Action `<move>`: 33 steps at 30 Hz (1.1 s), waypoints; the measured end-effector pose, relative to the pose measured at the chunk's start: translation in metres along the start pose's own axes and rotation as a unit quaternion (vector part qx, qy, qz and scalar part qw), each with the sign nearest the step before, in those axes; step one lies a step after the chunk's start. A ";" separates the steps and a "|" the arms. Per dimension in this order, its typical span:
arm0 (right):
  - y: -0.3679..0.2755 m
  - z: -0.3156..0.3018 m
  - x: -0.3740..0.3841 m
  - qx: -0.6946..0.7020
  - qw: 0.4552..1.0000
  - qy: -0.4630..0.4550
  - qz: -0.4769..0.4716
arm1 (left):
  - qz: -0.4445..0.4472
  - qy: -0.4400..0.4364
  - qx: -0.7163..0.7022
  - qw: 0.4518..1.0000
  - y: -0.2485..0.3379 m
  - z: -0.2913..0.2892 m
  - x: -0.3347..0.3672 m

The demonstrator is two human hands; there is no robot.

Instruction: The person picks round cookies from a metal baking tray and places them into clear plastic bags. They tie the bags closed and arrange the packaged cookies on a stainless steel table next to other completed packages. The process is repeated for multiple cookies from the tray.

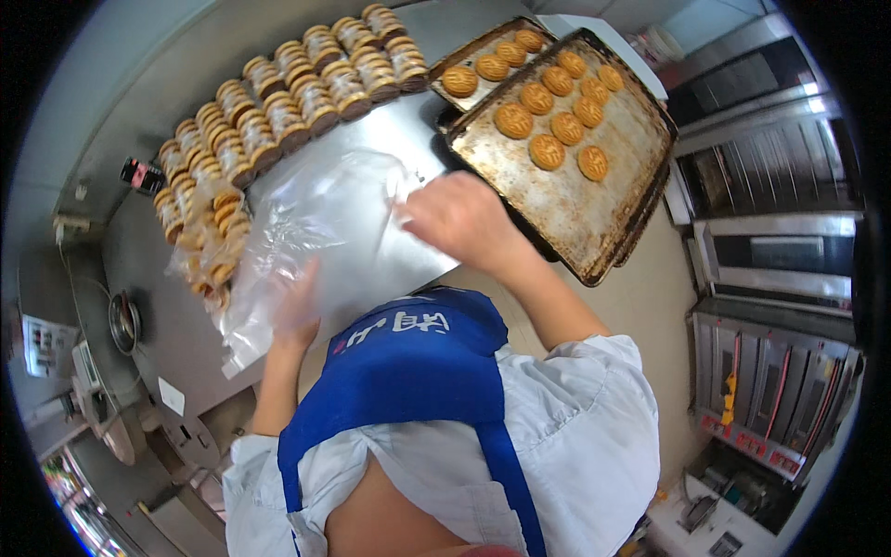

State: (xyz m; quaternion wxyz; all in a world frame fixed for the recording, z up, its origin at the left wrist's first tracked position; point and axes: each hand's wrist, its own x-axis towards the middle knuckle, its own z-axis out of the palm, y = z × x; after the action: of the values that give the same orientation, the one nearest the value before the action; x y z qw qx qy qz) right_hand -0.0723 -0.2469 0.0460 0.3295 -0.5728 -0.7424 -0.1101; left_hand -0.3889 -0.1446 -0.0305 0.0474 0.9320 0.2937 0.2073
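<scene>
My right hand (457, 218) is curled, grasping the edge of a clear plastic bag (316, 200) on the table (392, 132) toward ten o'clock. My left hand (297, 304) blurs beside its near edge; I can't tell whether it grips. Packed pastry stacks (316, 100) lie toward eleven.

White characters (413, 322) stand on the blue apron (404, 385), red characters (750, 446) on a metal unit (775, 376).

My 2 forearms (549, 295) extend forward, well apart. My right hand (459, 219): higher in view, fingers curled. My left hand (297, 304): lower, blurred, finger pose unclear.
</scene>
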 end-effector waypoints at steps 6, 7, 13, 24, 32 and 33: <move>0.200 -0.050 -0.162 -0.202 0.817 0.020 0.540 | -0.330 -0.162 -0.358 0.858 0.031 0.022 -0.011; 0.218 -0.054 -0.189 -0.251 0.775 -0.003 0.580 | -0.330 -0.151 -0.380 0.851 0.033 0.024 -0.006; 0.236 -0.055 -0.193 -0.218 0.776 -0.023 0.592 | -0.352 -0.108 -0.421 0.829 0.036 0.020 0.020; 0.200 -0.041 -0.134 -0.075 0.804 -0.110 0.579 | -0.365 -0.081 -0.435 0.819 0.060 0.028 0.014; 0.165 -0.023 -0.121 -0.158 0.864 -0.063 0.474 | -0.277 -0.021 -0.282 0.918 0.052 0.023 0.014; 0.157 -0.022 -0.117 -0.175 0.879 -0.074 0.438 | -0.218 -0.004 -0.192 0.957 0.051 0.020 0.015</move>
State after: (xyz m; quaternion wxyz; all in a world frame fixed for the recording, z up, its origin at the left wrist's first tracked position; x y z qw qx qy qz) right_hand 0.0959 -0.2997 -0.0426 0.1822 -0.8942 -0.4069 -0.0402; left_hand -0.3423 -0.1777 -0.0326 0.2711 0.8195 0.4439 0.2405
